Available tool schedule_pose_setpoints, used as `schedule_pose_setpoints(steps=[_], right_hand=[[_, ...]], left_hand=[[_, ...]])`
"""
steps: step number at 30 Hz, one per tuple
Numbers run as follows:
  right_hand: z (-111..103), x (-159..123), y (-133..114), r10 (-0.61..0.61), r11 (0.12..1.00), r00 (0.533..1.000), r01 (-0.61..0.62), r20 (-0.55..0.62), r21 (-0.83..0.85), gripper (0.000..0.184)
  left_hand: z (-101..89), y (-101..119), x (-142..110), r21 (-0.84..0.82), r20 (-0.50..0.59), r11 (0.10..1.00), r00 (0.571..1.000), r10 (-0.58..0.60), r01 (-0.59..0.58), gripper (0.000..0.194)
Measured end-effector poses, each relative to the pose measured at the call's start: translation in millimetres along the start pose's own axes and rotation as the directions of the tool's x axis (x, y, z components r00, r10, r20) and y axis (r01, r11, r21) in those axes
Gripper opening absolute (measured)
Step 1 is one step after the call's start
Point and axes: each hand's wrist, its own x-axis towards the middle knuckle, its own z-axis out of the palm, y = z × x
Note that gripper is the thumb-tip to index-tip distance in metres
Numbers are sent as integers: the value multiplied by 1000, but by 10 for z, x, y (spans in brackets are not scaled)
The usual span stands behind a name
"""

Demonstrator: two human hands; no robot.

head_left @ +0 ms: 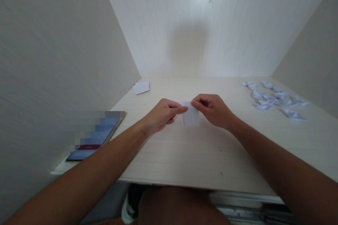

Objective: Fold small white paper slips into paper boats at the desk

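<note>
A small rectangular white piece of paper (191,116) is held up between my two hands, just above the middle of the desk. My left hand (169,111) pinches its upper left edge, with the thumb across the front. At the upper right corner, my right hand (210,107) grips it between thumb and fingers. The fingers behind the paper are partly hidden. Whether the paper is a single layer or folded, I cannot tell.
A small stack of white paper (142,87) lies at the back left of the desk (171,158). Several folded white paper shapes (266,98) are spread at the back right. A tablet-like device (97,137) rests along the left edge. Walls enclose the desk's back and sides.
</note>
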Motion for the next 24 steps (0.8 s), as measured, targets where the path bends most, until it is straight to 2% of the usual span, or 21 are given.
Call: schedule_pose_setpoints(steps=[3, 8, 14, 24], right_hand=[[-3, 4, -3, -3, 1000, 1000, 3, -4, -20, 28], [-7, 13, 0, -2, 1000, 1000, 1, -21, -28, 27], [-7, 9, 13, 9, 999, 998, -11, -62, -40, 26], [23, 8, 23, 12, 998, 996, -18, -91, -60, 27]], left_hand=[[-6, -29, 8, 9, 26, 1000, 1000, 3, -3, 45], [-14, -70, 35, 48, -16, 997, 998, 59, -58, 44], [-9, -114, 60, 76, 19, 995, 998, 66, -67, 46], [9, -184, 101, 33, 4, 997, 997, 71, -71, 41]])
